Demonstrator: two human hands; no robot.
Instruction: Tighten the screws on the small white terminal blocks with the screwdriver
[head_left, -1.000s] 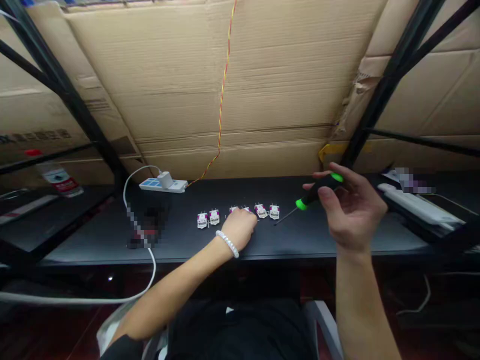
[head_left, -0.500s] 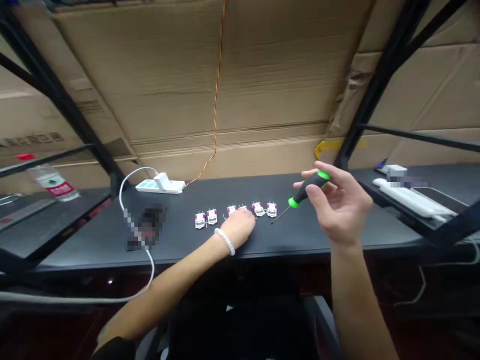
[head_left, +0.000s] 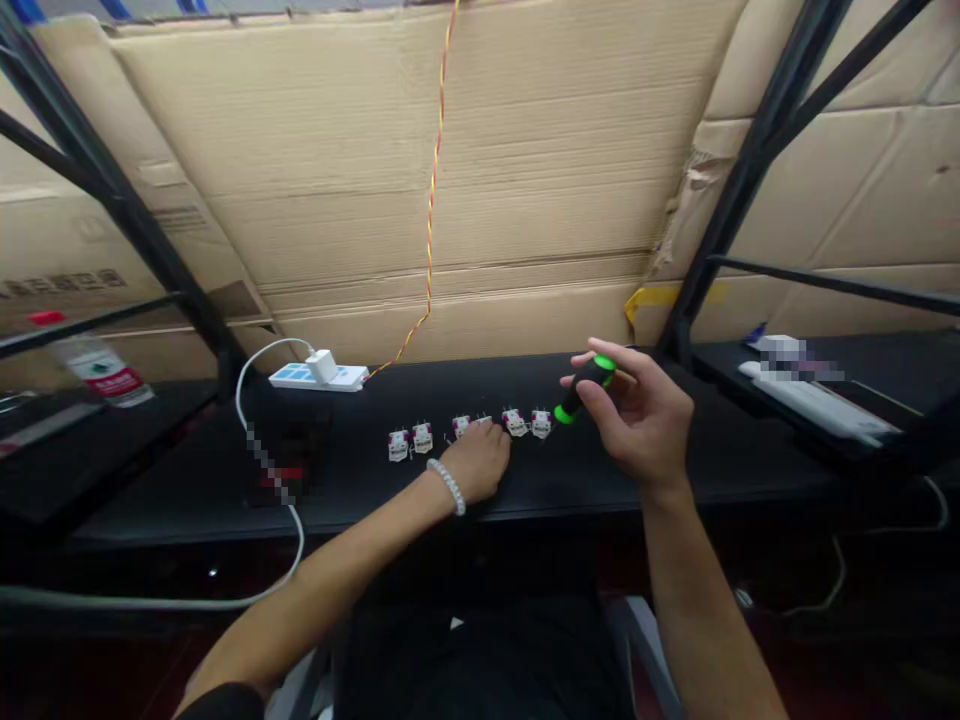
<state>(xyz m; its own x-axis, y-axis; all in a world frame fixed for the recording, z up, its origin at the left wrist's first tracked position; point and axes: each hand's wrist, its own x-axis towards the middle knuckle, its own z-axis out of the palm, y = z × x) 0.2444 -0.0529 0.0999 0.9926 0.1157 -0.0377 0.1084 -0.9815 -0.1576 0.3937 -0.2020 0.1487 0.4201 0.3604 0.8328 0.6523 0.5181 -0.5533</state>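
Note:
My right hand is closed around the black and green handle of a screwdriver, its thumb and fingers pinching it above the desk. The screwdriver points down to the left, near the rightmost of several small white and purple parts. Its thin shaft is hard to see. My left hand, with a beaded bracelet at the wrist, rests low over the middle of the row. Its fingers are bent down beside two parts that they partly cover, and whatever they pinch is hidden. Two more parts lie to its left.
A white power strip with a plugged-in charger sits at the back left of the black desk. A white cable loops down from it. Black metal posts flank the desk, and a plastic bottle stands far left.
My right hand has moved left and slightly down with the screwdriver, bringing it closer to the rightmost part. My left hand stays at nearly the same place.

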